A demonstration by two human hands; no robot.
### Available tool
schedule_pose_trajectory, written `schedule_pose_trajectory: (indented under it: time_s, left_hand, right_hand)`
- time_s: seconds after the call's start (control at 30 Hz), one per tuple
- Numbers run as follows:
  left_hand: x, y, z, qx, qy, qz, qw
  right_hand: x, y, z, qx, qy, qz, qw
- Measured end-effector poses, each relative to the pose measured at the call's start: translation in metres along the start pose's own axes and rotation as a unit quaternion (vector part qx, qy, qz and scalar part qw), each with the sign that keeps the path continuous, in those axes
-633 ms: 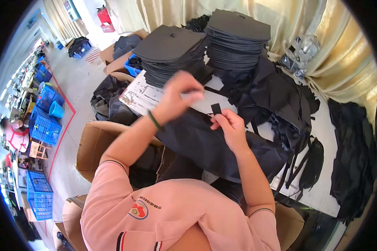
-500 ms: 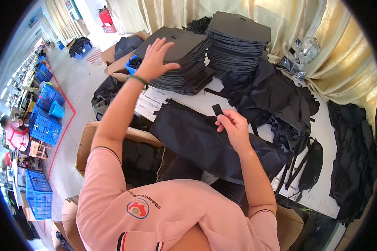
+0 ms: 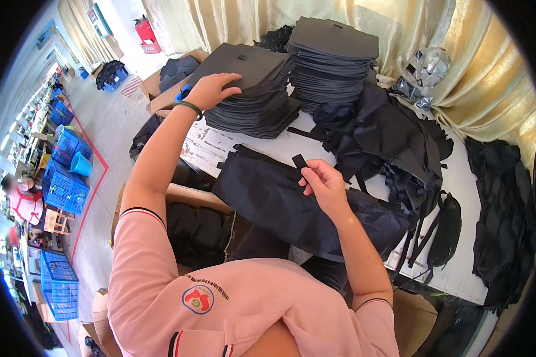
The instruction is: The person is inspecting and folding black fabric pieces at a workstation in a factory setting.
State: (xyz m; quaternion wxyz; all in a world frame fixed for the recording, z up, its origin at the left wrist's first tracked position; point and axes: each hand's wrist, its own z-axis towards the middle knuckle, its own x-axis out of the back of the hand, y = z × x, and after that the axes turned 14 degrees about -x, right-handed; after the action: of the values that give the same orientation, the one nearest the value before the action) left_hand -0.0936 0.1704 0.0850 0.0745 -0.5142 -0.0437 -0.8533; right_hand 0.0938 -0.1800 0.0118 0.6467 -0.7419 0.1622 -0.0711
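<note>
My left hand (image 3: pixel 213 90) is at the near left edge of a stack of dark grey boards (image 3: pixel 253 62), fingers stretched out over its top; whether it touches the top board I cannot tell. Between the thumb and fingers of my right hand (image 3: pixel 324 182) is a short black strap (image 3: pixel 299 161), its end pointing up and left. Below that hand a black fabric bag (image 3: pixel 280 193) lies across the table's front edge and over my lap. A second, taller-standing stack of grey boards (image 3: pixel 333 62) is behind and to the right.
Crumpled black fabric (image 3: pixel 375 134) is heaped on the white table (image 3: pixel 202 146). More black cloth (image 3: pixel 501 220) hangs at the right, with a gold curtain (image 3: pixel 488 77) behind. An open cardboard box (image 3: pixel 196 195) stands by my left side. Blue crates (image 3: pixel 65 187) line the floor further left.
My left hand has come down from above onto the left stack's near side, its fingers now pointing right. The right hand has shifted slightly left with the strap.
</note>
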Motion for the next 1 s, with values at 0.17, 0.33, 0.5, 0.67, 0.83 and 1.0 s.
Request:
schedule_pose_trajectory:
  time_s: [0.17, 0.33, 0.5, 0.67, 0.83, 1.0]
  left_hand:
    - [0.017, 0.039, 0.000, 0.104, 0.084, -0.004, 0.991]
    - [0.046, 0.144, -0.035, 0.115, 0.319, -0.153, 0.928]
    - [0.021, 0.224, -0.054, 0.056, 0.228, -0.267, 0.935]
    - [0.017, 0.228, -0.063, 0.050, 0.151, -0.320, 0.934]
    - [0.010, 0.218, -0.066, -0.014, 0.106, -0.356, 0.928]
    - [0.015, 0.209, -0.058, -0.042, 0.077, -0.397, 0.914]
  right_hand:
    - [-0.003, 0.002, 0.001, 0.051, 0.058, -0.014, 0.997]
    - [0.008, -0.011, 0.017, 0.188, 0.191, -0.061, 0.962]
    - [0.007, -0.016, 0.024, 0.195, 0.206, -0.032, 0.959]
    - [0.016, -0.005, 0.013, 0.169, 0.206, -0.055, 0.962]
    - [0.029, 0.005, 0.007, 0.184, 0.180, -0.101, 0.961]
    - [0.041, 0.007, -0.005, 0.106, 0.109, -0.017, 0.988]
